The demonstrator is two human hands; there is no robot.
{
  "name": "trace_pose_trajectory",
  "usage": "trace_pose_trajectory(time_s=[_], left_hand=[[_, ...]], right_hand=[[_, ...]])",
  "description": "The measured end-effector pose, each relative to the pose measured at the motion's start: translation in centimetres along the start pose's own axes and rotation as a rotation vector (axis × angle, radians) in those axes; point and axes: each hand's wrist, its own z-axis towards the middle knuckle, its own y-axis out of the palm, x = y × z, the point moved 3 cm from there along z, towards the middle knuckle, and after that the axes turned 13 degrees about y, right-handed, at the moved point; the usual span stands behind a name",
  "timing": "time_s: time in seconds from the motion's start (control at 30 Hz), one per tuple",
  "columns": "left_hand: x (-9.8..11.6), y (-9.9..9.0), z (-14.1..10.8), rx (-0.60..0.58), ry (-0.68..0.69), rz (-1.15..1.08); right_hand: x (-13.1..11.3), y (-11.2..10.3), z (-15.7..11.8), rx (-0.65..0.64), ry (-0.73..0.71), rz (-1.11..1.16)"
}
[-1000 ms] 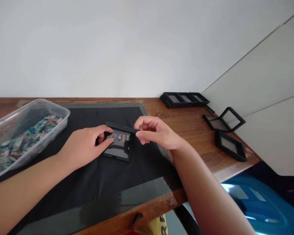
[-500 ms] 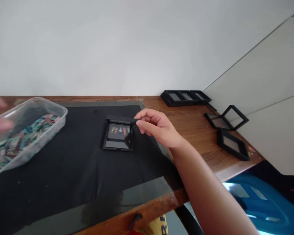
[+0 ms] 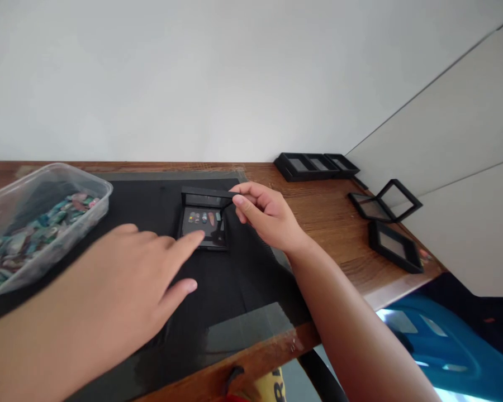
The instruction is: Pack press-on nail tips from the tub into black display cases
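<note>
My right hand (image 3: 272, 216) pinches the right corner of the raised lid of a small black display case (image 3: 209, 195). The case lies on the black mat, its lid tilted up. Inside, toward the back, several small coloured oval pieces (image 3: 204, 218), resembling decorated nail tips, lie in a row. My left hand (image 3: 129, 273) reaches in from the left, index finger stretched out and thumb apart. Its index fingertip overlaps the front part of the case; whether it touches cannot be made out. Nothing shows between those fingers.
A clear plastic tub (image 3: 103, 204) of similar coloured pieces stands at left. Black cases (image 3: 291, 177) are stacked at the back right. Another case stands open (image 3: 414, 212), with a closed one (image 3: 375, 243) in front. A blue plastic object (image 3: 456, 346) is below the table's right edge.
My left hand has come from above the tub at far left to the front of the case. My right hand keeps hold of the lid, which now stands a little higher.
</note>
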Motion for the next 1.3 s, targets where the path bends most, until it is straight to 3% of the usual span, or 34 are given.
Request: trace_pose_trajectory(time_s=[0.13, 0.4, 0.53, 0.8, 1.07, 1.3], left_hand=[[1.4, 1.6, 1.7, -0.225, 0.020, 0.097], [1.3, 1.3, 1.8, -0.341, -0.014, 0.155], [1.4, 1.5, 1.8, -0.315, -0.012, 0.147], [-1.0, 1.4, 2.0, -0.105, 0.015, 0.044], [0.2, 1.9, 3.0, -0.274, -0.063, 0.288], [-0.5, 2.0, 3.2, -0.279, -0.074, 0.294]], right_hand=[[0.0, 0.0, -0.1, 0.036, 0.005, 0.006], [0.5, 0.6, 0.6, 0.159, -0.023, -0.002], [1.1, 1.3, 1.3, 0.238, -0.043, 0.016], [2.5, 1.4, 2.8, 0.264, -0.029, -0.018], [2.2, 1.6, 2.1, 0.241, -0.039, -0.019], [1.6, 1.6, 1.5, 0.222, -0.039, -0.049]])
